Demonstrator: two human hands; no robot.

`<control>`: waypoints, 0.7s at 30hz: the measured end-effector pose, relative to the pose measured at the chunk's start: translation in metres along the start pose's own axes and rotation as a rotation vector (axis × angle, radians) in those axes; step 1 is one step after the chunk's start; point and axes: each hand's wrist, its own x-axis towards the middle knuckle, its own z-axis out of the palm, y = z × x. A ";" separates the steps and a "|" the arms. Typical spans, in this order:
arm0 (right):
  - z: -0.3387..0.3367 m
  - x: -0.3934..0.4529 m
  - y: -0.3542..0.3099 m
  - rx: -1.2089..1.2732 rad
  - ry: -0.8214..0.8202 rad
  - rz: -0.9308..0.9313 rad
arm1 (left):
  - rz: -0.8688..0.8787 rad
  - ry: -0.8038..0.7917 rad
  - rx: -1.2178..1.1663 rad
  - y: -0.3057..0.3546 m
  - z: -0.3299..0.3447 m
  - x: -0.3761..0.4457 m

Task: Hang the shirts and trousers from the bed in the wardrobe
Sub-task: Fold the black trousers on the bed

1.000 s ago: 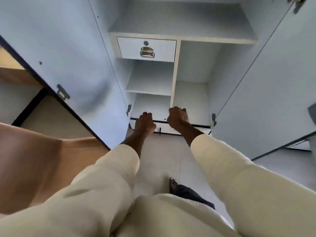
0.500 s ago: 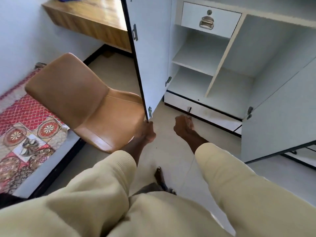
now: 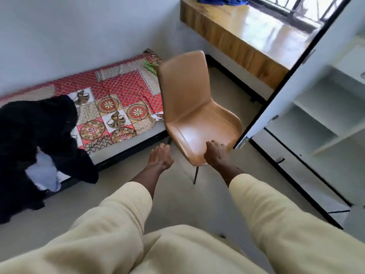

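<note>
Hands out front — left hand (image 3: 161, 158) loosely curled, empty, right hand (image 3: 216, 153) curled beside chair (image 3: 195, 107), grip unclear.

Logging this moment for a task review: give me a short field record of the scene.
clothes: dark heap with a pale garment on the bed, hanging over its edge
chair: tan, between bed and wardrobe door
wardrobe: open, shelves bare
left hand: holds nothing
right hand: over the chair's front edge, contact unclear
</note>
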 end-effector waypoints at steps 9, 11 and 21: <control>0.025 0.062 -0.315 0.179 -0.143 -0.339 | -0.389 0.043 -0.046 -0.289 -0.070 -0.038; 0.028 0.079 -0.366 0.184 -0.151 -0.418 | -0.470 0.052 -0.043 -0.333 -0.082 -0.037; 0.065 0.216 -0.489 0.164 -0.263 -0.438 | -0.635 0.085 -0.078 -0.477 -0.124 0.035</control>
